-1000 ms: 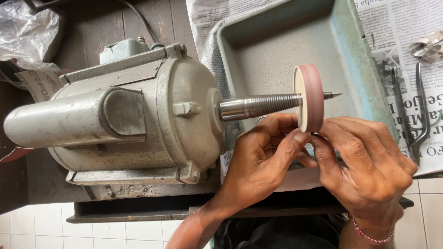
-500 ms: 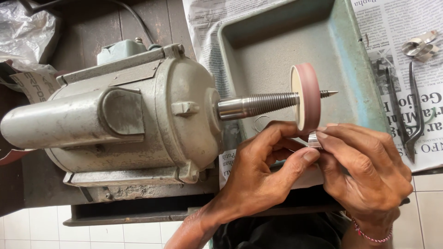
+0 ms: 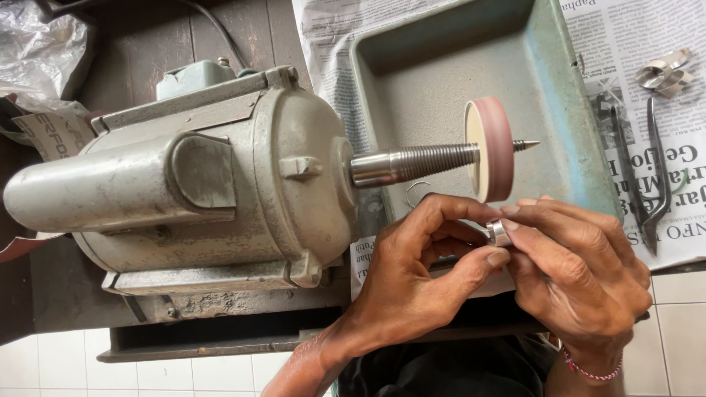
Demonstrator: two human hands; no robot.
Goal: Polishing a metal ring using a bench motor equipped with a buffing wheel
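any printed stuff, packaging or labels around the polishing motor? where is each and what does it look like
Newspaper sheets: spread under and right of the green metal tray, white with black print and small photos.
Printed paper scrap: far left behind the grey motor, pale with dark lettering, partly hidden.
Plastic bag: top left corner, clear, crumpled, no print visible.
No screens or signs in view.

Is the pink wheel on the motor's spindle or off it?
On: the pink wheel sits threaded on the spindle, whose pointed tip pokes through past it.
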